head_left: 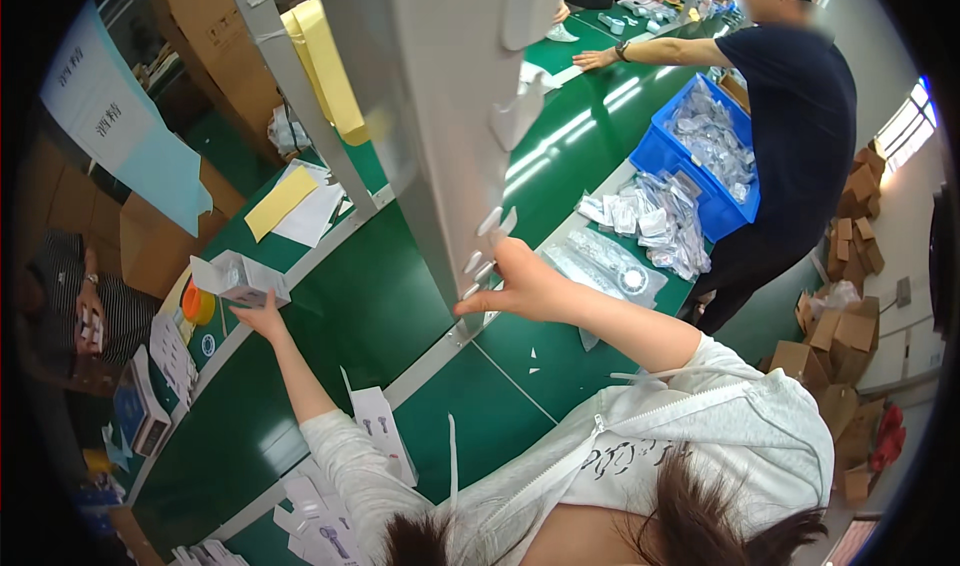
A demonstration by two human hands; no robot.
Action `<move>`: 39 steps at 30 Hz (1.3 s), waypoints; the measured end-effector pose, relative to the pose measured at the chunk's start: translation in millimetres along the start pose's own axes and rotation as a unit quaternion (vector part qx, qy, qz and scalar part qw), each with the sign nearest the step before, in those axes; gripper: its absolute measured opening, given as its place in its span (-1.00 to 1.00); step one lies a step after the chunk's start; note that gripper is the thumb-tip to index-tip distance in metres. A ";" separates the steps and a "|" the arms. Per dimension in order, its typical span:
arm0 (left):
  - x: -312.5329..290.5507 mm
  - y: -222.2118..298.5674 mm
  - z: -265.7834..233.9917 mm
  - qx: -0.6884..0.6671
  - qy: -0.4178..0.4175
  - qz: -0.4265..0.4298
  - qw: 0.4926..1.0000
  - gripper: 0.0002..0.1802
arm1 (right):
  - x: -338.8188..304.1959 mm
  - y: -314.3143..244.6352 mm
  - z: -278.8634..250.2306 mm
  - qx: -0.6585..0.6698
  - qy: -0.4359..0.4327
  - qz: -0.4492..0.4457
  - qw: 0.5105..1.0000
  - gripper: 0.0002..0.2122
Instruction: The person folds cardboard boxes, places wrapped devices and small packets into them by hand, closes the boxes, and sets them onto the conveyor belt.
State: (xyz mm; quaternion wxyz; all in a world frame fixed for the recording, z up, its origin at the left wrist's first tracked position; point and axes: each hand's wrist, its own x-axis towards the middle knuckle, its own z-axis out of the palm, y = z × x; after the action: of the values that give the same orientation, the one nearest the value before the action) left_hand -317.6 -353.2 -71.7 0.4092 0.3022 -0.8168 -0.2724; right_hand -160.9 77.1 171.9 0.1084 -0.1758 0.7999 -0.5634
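Note:
My left hand (262, 318) reaches across the green belt and holds the near end of a small white carton (240, 278), its flap standing up. The carton is over the far rail, beside an orange tape roll (198, 304). My right hand (525, 284) is at the lower end of a grey metal post (440, 166) that rises close in front of me. Its thumb lies along the post's edge, and the other fingers are partly hidden behind it. Flat white printed cartons (382, 428) lie near my left forearm.
Clear bags of parts (655, 216) lie on the right side of the bench, beside blue bins (700, 181) filled with more bags. A person in dark clothing (800, 116) stands there, one arm stretched over the belt. Another person in stripes (125, 316) is at the left. Brown boxes (850, 336) are piled far right.

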 end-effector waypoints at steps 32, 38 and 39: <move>-267.1 144.2 -248.9 -0.113 -0.582 0.154 0.790 0.03 | -97.1 125.1 11.6 0.179 0.145 -0.062 0.971 -0.27; -310.8 198.8 -244.1 -0.440 -0.617 -0.032 0.652 -0.01 | -138.6 153.4 5.1 0.317 -0.031 -0.008 0.948 -0.27; -318.7 208.2 -242.4 -0.432 -0.602 -0.023 0.671 -0.03 | -139.9 151.3 3.0 0.319 -0.035 -0.008 0.947 -0.27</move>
State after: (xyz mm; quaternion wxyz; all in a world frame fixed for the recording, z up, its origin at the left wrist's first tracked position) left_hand -18.3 -33.5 37.1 -0.0923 -0.1194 -0.6698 -0.7271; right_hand -55.9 176.9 25.3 0.1823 -0.1580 0.5724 -0.7837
